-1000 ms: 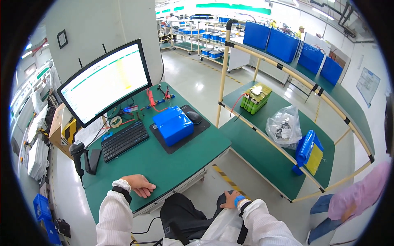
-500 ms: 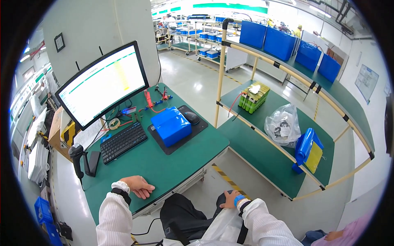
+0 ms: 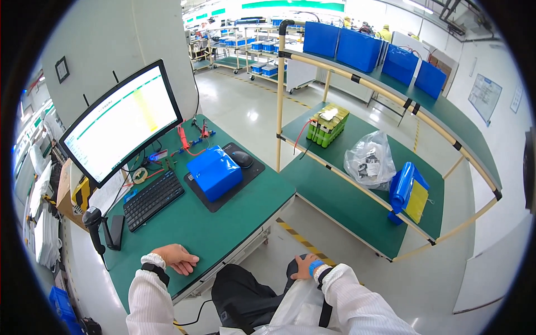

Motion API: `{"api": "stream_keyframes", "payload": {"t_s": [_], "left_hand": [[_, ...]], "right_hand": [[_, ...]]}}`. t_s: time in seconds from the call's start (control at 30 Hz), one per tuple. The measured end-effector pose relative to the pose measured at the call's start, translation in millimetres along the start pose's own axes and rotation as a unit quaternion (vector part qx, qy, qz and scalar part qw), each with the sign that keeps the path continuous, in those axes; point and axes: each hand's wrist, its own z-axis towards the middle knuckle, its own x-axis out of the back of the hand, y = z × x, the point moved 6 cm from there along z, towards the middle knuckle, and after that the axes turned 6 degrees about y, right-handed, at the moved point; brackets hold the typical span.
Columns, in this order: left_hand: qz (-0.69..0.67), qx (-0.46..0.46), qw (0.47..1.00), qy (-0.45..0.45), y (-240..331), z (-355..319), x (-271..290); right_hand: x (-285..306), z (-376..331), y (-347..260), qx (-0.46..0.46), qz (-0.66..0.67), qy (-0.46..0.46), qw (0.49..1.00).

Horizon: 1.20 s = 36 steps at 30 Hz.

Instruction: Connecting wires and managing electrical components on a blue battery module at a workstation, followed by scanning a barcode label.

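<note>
My left hand point(image 3: 176, 259) rests on the green tabletop point(image 3: 220, 237) near its front edge, holding nothing, with loosely bent fingers. My right hand point(image 3: 303, 266) lies over my knee in dark trousers, its fingers apart and nothing in its grasp. A blue band circles my right wrist. Beyond my left hand are a black keyboard point(image 3: 153, 200) and a handheld scanner point(image 3: 94, 226) on a stand. A blue-wrapped block point(image 3: 215, 173) sits on a black mouse pad point(image 3: 258, 169), beside a dark mouse point(image 3: 242, 159).
A lit monitor point(image 3: 124, 119) stands at the table's back left, near red clip leads point(image 3: 182, 137). To the right, a tube-framed rack point(image 3: 357, 218) carries a green battery pack point(image 3: 328, 127), a clear plastic bag point(image 3: 369, 161) and blue film point(image 3: 403, 186). Blue-wrapped blocks point(image 3: 363, 50) line its upper shelf.
The whole view has shifted, so the table and rack appear farther left. Both hands keep their places on the table and knee. A pink sleeve at lower right has left the picture.
</note>
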Motion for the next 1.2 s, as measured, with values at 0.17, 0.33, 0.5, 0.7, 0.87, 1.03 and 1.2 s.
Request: {"api": "stream_keyframes", "payload": {"t_s": [0.17,0.33,0.5,0.7,0.87,1.03,1.2], "left_hand": [[-0.002,0.000,1.000,0.002,-4.8,1.4,1.3],[-0.006,-0.001,1.000,-0.002,-4.2,0.5,0.5],[-0.004,-0.001,1.000,-0.002,-2.8,0.1,-0.3],[-0.001,-0.001,1.000,0.004,-1.7,0.1,0.0],[-0.001,-0.002,1.000,0.002,-6.7,-4.1,1.2],[0.001,-0.006,1.000,0.011,0.9,-3.2,-1.3],[0.003,-0.002,1.000,0.009,1.4,-6.6,-1.8]], "right_hand": [[3.6,-2.7,-4.2,0.011,-0.020,-0.019,1.000],[2.1,-2.0,-3.7,0.007,-0.020,-0.019,1.000],[2.8,-2.0,-3.2,0.006,-0.020,-0.017,1.000],[4.1,-3.0,-4.1,0.009,-0.022,-0.019,1.000],[1.4,1.1,-8.0,0.019,-0.022,-0.017,0.999],[2.1,-2.6,-1.8,0.020,-0.028,0.000,0.999],[-0.7,-0.3,-1.7,0.014,-0.027,-0.001,1.000]]}}
